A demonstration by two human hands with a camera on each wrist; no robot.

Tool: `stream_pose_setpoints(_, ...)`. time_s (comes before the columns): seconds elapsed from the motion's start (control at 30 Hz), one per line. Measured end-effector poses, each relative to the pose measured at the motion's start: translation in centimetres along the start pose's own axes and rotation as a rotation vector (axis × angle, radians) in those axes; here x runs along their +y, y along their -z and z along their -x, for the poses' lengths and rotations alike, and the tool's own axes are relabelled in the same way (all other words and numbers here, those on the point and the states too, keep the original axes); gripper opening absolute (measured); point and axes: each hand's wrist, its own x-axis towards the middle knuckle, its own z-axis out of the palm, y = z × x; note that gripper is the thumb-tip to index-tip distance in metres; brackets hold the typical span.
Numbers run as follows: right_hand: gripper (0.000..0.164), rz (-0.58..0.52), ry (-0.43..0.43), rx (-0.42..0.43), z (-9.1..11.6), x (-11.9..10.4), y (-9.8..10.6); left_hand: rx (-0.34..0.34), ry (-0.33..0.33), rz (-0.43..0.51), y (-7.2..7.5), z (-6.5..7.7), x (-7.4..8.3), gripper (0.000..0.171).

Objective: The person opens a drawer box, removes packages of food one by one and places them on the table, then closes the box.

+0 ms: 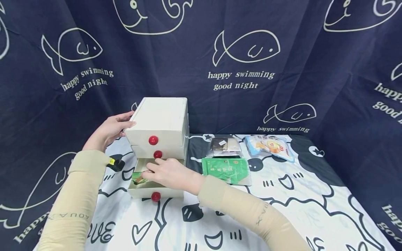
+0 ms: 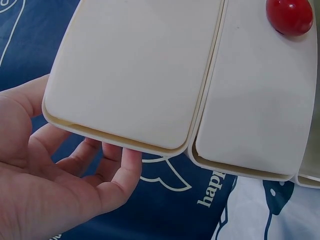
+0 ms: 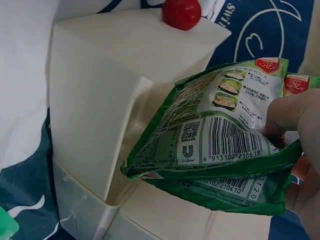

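A white drawer cabinet (image 1: 161, 113) with red round knobs stands on the table. My left hand (image 1: 110, 130) rests against its upper left side; in the left wrist view, loosely bent fingers (image 2: 122, 167) touch that side and the thumb passes behind the edge. The bottom drawer (image 1: 169, 192) is pulled out. Over it, my right hand (image 1: 171, 174) holds green printed food packets (image 3: 220, 135), at least two overlapping, pinched at one end with the thumb on the printed face. The head view shows only part of the green packets, inside the drawer's outline.
Right of the cabinet lie a green pouch (image 1: 226, 170), a clear-wrapped dark and beige packet (image 1: 224, 144) and a light blue snack bag (image 1: 270, 147). A small black and yellow object (image 1: 115, 164) sits left of the cabinet. A dark blue curtain (image 1: 194, 62) hangs behind.
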Motion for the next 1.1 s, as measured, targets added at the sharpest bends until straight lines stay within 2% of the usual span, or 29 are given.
stream_pose_setpoints(0.23, 0.020, 0.021, -0.015, 0.033, 0.7, 0.3, 1.5, -0.004, -0.008, 0.017, -0.1, -0.3, -0.1, 0.075)
stream_pose_setpoints(0.63, 0.020, 0.037, -0.062, 0.091, 2.3, 2.1, 2.8, -0.003, -0.003, 0.034, 0.0, -0.2, 0.2, 0.075)
stream_pose_setpoints(0.8, 0.023, 0.010, -0.076, 0.112, 2.8, 2.7, 3.5, 0.000, -0.005, 0.033, 0.1, -0.1, 0.2, 0.075)
stream_pose_setpoints(1.1, 0.032, -0.015, -0.100, 0.076, 4.0, 3.4, 4.5, 0.003, 0.006, 0.030, 0.0, -0.4, -0.1, 0.071)
